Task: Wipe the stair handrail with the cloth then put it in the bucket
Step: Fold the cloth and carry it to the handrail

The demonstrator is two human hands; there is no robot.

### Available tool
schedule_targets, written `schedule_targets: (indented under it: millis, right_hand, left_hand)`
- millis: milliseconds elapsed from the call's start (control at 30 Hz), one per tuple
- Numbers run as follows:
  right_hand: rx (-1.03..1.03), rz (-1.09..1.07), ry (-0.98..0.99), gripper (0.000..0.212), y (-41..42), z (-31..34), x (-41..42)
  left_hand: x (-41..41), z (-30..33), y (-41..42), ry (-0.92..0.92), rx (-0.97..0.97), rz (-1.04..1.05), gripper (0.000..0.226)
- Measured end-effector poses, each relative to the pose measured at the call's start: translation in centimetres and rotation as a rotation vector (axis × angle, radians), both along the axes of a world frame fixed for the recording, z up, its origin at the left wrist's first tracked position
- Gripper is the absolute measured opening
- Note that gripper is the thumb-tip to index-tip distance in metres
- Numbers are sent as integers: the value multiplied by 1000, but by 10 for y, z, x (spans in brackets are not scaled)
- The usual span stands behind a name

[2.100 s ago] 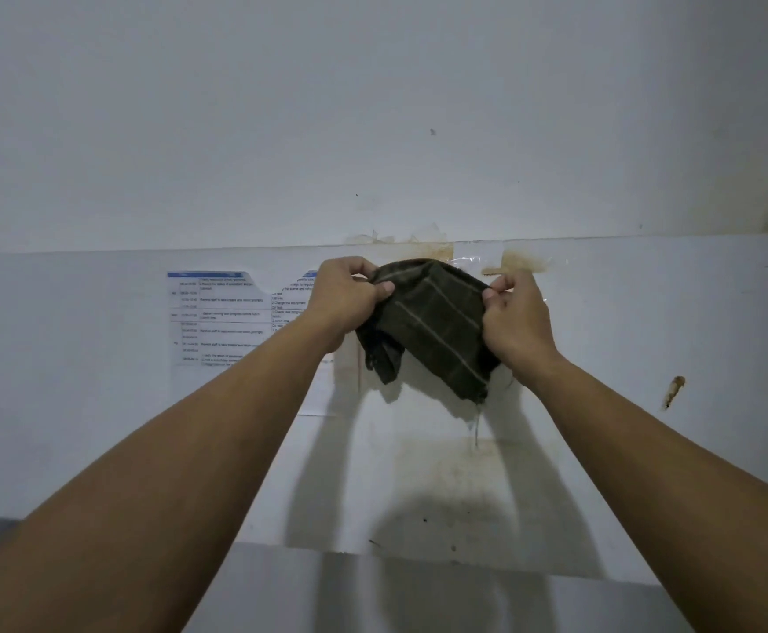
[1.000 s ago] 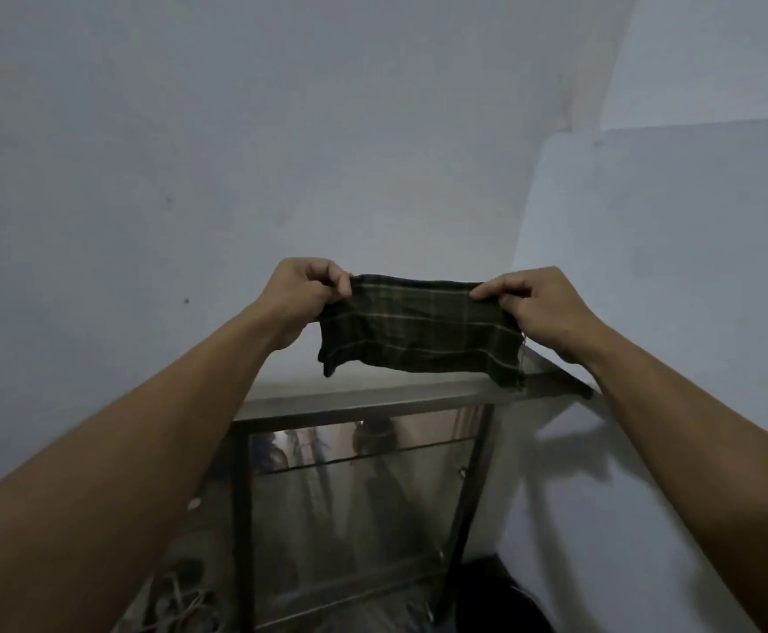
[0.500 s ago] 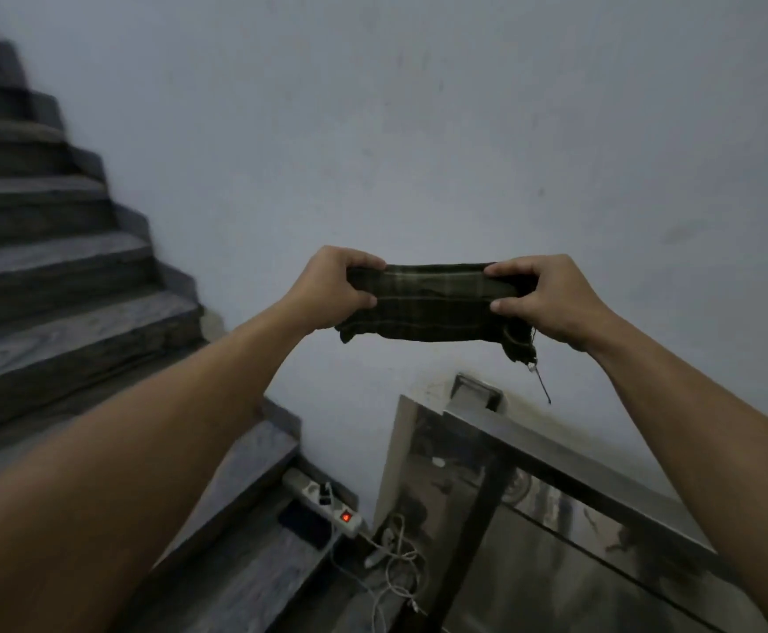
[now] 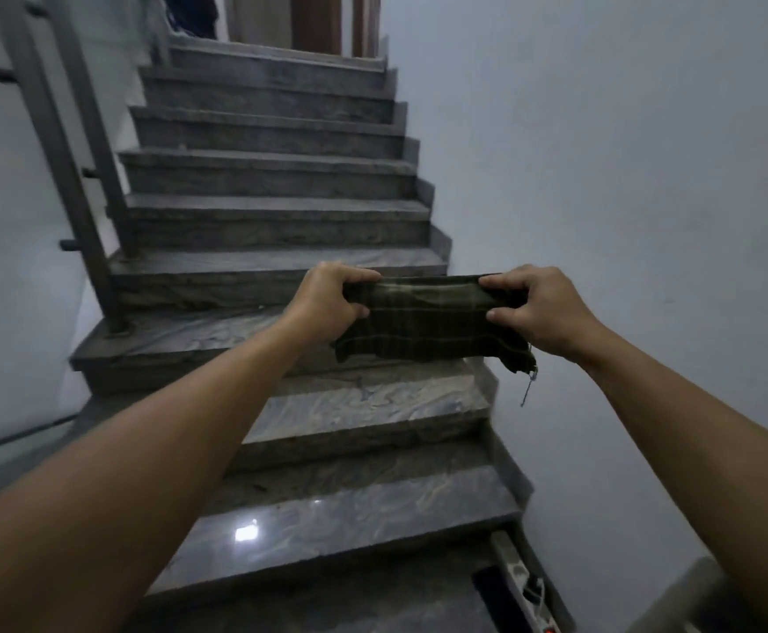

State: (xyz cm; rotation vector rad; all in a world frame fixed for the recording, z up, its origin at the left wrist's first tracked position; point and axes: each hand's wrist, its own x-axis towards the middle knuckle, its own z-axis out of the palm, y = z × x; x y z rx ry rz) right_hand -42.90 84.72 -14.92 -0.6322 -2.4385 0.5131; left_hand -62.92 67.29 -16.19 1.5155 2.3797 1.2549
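A dark green checked cloth (image 4: pixel 432 319) is stretched flat between both hands at chest height, a loose thread dangling from its right corner. My left hand (image 4: pixel 327 299) grips its left end and my right hand (image 4: pixel 542 312) grips its right end. The grey metal stair handrail (image 4: pixel 60 143) slopes up along the left side of the stairs, well to the left of my hands. No bucket is in view.
Grey marble steps (image 4: pixel 350 404) rise straight ahead to a landing with a wooden door frame (image 4: pixel 316 20). A plain white wall (image 4: pixel 624 175) runs along the right. A power strip (image 4: pixel 526 587) lies at the lower right beside another rail end (image 4: pixel 688 591).
The view has swung left from the wall and lower railing to face up the staircase. Both hands keep the cloth stretched between them, folded narrower than before.
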Motion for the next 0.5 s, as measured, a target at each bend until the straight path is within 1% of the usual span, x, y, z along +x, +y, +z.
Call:
schedule_targets:
  millis: [200,333,433,500]
  right_hand:
    - [36,165,-28,50,9,16,-164]
    - [30,228,-49,56,13,48,-259]
    - [-8,280,-34,60,17,79,-315]
    - [-12,309,-30,60,24,99,-346]
  left_hand:
    - [-128,23,-27,5,-33,156,49]
    - [-205,60,-33,52,-81,229,62]
    - [-252,88,-30,69,-76,275,71]
    - [-279,105,-26,79,-82,300,73]
